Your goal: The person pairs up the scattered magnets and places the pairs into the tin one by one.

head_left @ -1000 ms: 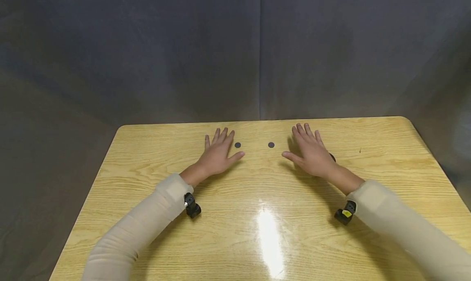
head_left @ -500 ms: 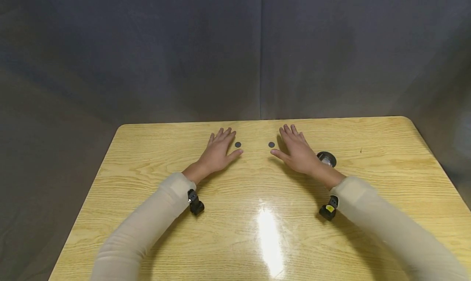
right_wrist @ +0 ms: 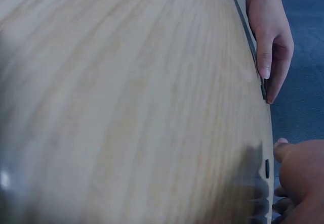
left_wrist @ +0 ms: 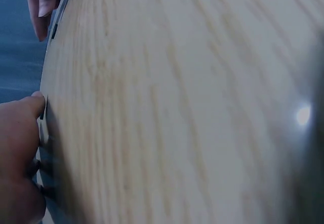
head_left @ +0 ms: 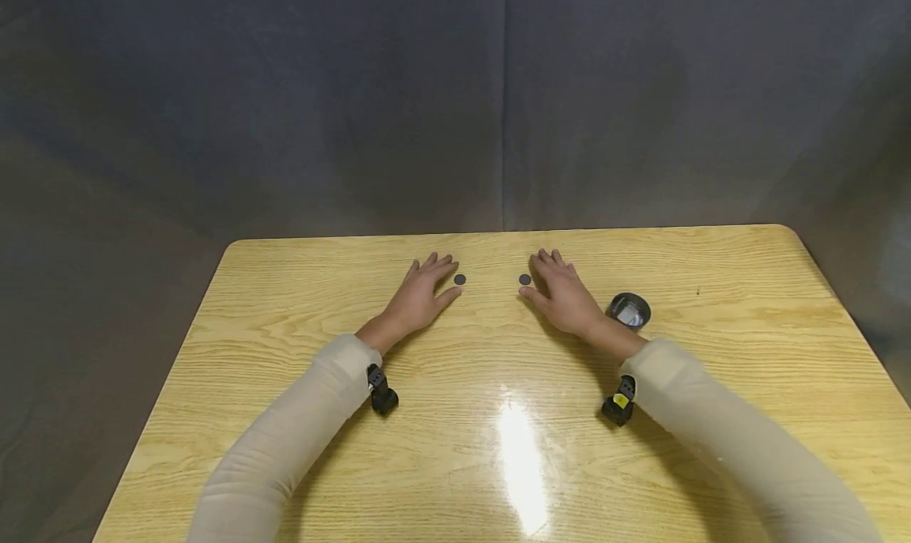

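Observation:
Two small dark discs lie apart near the far side of the wooden table: a left disc [head_left: 459, 280] and a right disc [head_left: 524, 280]. My left hand [head_left: 418, 299] is beside the left disc, thumb and fingers extended on either side of it and nothing in its grasp. On the other side, my right hand [head_left: 565, 299] is just beyond the right disc, its fingers loosely bent and holding nothing. Whether either hand touches its disc or the tabletop, I cannot tell. The right wrist view also catches the left hand [right_wrist: 271, 37] across the table.
A small dark round bowl [head_left: 629, 311] with a shiny inside stands right of my right wrist, partly behind it. The table [head_left: 427, 464] has a bright glare streak near its middle. A dark curtain [head_left: 356, 116] hangs behind its far edge.
My right hand has moved left to the right disc, bringing the bowl into view behind it. The left hand has shifted slightly right, and the fingers of both hands are less spread.

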`<state>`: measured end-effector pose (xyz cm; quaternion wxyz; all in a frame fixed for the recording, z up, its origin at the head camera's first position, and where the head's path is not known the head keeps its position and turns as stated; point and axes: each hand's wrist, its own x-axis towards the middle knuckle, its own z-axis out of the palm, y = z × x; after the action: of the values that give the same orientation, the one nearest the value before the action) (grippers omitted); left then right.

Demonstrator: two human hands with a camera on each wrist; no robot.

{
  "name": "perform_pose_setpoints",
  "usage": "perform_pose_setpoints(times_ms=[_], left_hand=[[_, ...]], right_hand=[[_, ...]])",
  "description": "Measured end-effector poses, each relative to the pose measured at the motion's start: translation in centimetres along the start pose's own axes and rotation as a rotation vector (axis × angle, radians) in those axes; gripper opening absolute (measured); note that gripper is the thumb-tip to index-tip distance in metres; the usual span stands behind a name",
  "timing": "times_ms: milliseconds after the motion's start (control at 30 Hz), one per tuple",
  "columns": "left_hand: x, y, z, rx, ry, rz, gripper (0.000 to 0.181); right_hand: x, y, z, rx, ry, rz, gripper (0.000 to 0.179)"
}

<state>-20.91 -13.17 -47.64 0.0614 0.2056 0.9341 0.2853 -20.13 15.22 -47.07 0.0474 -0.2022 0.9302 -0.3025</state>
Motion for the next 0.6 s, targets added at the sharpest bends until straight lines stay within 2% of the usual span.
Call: perform_pose_setpoints(times_ms=[200, 600], left_hand=[[-0.3, -0.5, 0.4, -0.045, 0.044, 0.020, 0.048], [-0.2, -0.5, 1.0, -0.121, 0.131, -0.001, 0.032]], right_hand=[[-0.4, 0.2, 0.5, 0.023, 0.006, -0.002, 0.064], [-0.5, 0.7, 1.2, 0.150, 0.089, 0.010, 0.048]])
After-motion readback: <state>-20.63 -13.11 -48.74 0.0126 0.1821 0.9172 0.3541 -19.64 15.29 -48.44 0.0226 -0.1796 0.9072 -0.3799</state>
